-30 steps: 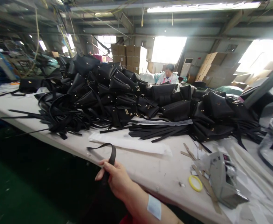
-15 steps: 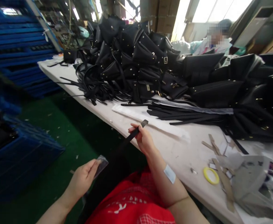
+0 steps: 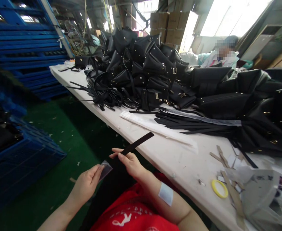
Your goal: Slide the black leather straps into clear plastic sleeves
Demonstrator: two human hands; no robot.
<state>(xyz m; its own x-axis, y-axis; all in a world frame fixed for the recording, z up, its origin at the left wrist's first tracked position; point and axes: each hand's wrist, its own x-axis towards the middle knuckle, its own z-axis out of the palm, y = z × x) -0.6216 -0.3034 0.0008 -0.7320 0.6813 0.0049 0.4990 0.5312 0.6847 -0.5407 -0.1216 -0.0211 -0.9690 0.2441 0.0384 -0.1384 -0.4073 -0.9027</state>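
Observation:
My right hand (image 3: 128, 163) is closed around a black strap (image 3: 141, 141), whose squared end sticks out past my fingers over the table edge. The strap's lower part is lost against my dark trousers. Lower and to the left, my left hand (image 3: 88, 181) pinches a clear plastic sleeve (image 3: 105, 170) between thumb and fingers. The sleeve's opening faces the right hand, a short gap apart. Whether the strap's other end sits inside the sleeve cannot be made out.
Black bags (image 3: 152, 61) are heaped along the white table (image 3: 169, 157). Flat black straps (image 3: 191, 122) lie before them beside a white plastic sheet (image 3: 155, 128). A yellow tape roll (image 3: 219, 188) is at right. A blue crate (image 3: 39, 150) stands left. A person (image 3: 224, 53) is behind the bags.
My right hand has slid down and left along the strap, closer to my left hand, so more of the strap's end shows. My left hand has hardly moved. The view has shifted slightly.

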